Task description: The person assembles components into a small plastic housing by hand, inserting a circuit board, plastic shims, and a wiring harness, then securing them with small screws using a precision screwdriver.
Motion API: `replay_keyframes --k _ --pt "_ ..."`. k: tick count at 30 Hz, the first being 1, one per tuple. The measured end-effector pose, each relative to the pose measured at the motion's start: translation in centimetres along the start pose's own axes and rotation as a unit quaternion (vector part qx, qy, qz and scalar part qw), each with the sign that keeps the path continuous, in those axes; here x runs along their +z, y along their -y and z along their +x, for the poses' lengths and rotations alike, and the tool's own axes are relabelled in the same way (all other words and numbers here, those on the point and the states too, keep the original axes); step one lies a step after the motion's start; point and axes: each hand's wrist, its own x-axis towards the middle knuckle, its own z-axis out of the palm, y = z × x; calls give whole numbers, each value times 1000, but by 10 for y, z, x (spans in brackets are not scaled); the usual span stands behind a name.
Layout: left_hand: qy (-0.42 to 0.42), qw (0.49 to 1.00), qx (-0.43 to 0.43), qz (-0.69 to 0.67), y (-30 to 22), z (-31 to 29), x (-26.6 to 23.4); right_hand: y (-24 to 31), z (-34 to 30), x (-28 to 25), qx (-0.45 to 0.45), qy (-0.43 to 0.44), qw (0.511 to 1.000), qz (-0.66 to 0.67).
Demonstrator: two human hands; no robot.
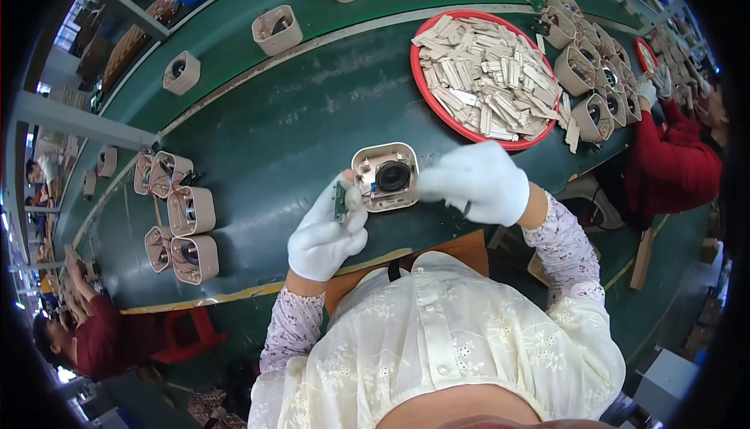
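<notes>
In front of me on the green bench sits a beige rounded-square speaker housing (364, 165), its open side up, with a round black speaker (393, 176) inside. My left hand (324, 237), in a white glove, is closed on a small green circuit board (340, 201) at the housing's left side. My right hand (484, 185), also gloved in white, is at the right side of the housing; motion smears its fingers. A small dark tip shows below that hand, too little to name.
A red round tray (424, 93) heaped with flat beige plastic pieces stands beyond my right hand. Several similar housings (195, 259) stand at left, more (574, 69) at right. Others sit on the green belt (223, 34) behind. Co-workers (676, 159) sit on both sides.
</notes>
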Motion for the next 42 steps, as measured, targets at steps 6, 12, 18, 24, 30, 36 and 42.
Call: replay_keyframes --k 6,12,18,24,30,36,42 --pt "-109 972 69 194 13 -3 -10 15 11 33 -10 137 980 -143" --pt "-184 757 160 606 6 5 19 19 26 31 37 185 973 -130" --pt "-19 441 183 878 -1 15 32 28 31 20 116 -2 993 38" --pt "-21 489 175 854 0 15 29 30 17 31 51 28 998 1" --pt "-81 698 131 699 1 16 8 42 -8 33 11 77 996 42" --pt "-119 818 84 557 -1 16 3 48 -54 93 66 174 982 41" --pt "-157 804 97 565 10 11 5 42 -130 120 248 240 938 -31"
